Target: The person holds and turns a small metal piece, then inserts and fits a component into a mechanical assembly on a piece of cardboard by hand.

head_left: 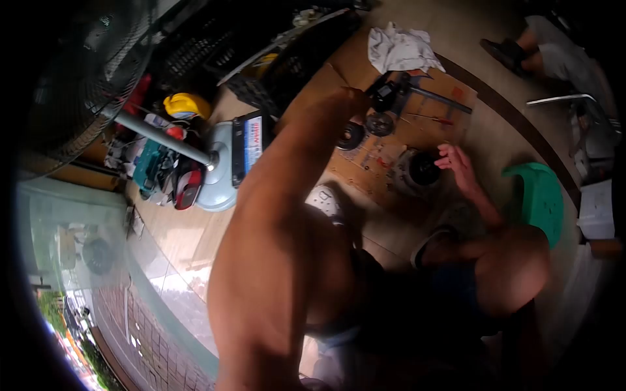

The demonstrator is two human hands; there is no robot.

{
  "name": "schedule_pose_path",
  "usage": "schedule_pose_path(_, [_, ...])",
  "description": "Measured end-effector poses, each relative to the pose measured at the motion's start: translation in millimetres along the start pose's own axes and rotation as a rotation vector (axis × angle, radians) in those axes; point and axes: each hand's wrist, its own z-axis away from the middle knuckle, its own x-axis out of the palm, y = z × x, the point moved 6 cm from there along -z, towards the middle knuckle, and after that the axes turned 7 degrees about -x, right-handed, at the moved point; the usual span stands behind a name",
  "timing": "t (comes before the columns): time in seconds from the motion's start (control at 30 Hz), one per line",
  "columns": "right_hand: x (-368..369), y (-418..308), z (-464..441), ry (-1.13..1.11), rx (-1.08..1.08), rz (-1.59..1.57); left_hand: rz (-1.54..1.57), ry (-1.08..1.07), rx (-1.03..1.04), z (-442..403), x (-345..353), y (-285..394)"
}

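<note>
My left arm stretches across the middle of the head view, and my left hand (355, 103) is at the near side of a dark, bulky object (389, 91), perhaps a power tool. Blur and shade hide its fingers, so its grip is unclear. Below it lie a dark round part (351, 135) and a smaller dark disc (379, 124). My right hand (455, 161) is raised with fingers loosely apart and nothing in them. It hovers beside a round, motor-like part with a dark centre (425, 168). All these parts rest on a stained cardboard sheet (365, 171).
A long dark bar (440, 99), a red-handled tool (443, 120) and a white cloth (401, 49) lie on the cardboard. A green plastic stool (541, 202) stands right. Leftward are a fan stand base (218, 189) and a boxed battery (253, 140). Another person's shoe (505, 55) shows upper right.
</note>
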Motion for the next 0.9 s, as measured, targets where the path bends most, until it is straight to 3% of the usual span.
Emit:
schedule_pose_path(0.03, [9, -17, 2, -0.056, -0.045, 0.266, 0.132, 0.036, 0.026, 28, -20, 2])
schedule_pose_path(0.07, [16, -45, 3, -0.031, -0.291, 0.555, -0.043, 0.035, 0.037, -3, -8, 1])
schedule_pose_path(0.1, [26, -66, 7, -0.034, -0.531, 0.842, 0.016, 0.021, 0.050, -10, -8, -3])
schedule_pose_path(0.17, [29, -74, 4, -0.003, -0.463, 0.921, -0.080, 0.069, 0.186, -42, 4, -14])
schedule_pose_path(0.27, [22, -66, -5, 0.051, -0.228, 0.945, 0.018, 0.084, 0.116, -8, -25, -3])
schedule_pose_path(0.3, [18, -64, -10, 0.122, -0.215, 0.849, 0.021, 0.066, 0.096, -6, -26, -4])
schedule_pose_path(0.37, [1, -38, -9, 0.156, 0.270, 0.325, 0.008, 0.081, 0.098, 2, -28, -4])
schedule_pose_path(0.43, [-1, -34, 0, 0.161, 0.420, 0.004, -0.005, 0.068, 0.075, 4, -24, -7])
schedule_pose_path(0.5, [3, -31, 2, 0.190, 0.343, -0.235, -0.013, 0.034, 0.032, 1, -19, -15])
schedule_pose_path(0.6, [15, -34, -5, 0.129, 0.045, -0.109, 0.013, 0.026, 0.016, -2, -15, -21])
schedule_pose_path(0.7, [20, -55, -3, 0.008, -0.061, 0.528, 0.024, 0.028, 0.011, -6, -19, -22])
schedule_pose_path(0.8, [18, -75, -9, 0.019, -0.332, 1.028, 0.044, 0.056, -0.004, -5, -21, -23])
schedule_pose_path(0.9, [17, -81, -9, 0.023, -0.028, 1.116, 0.036, 0.037, -0.025, -2, -23, -21])
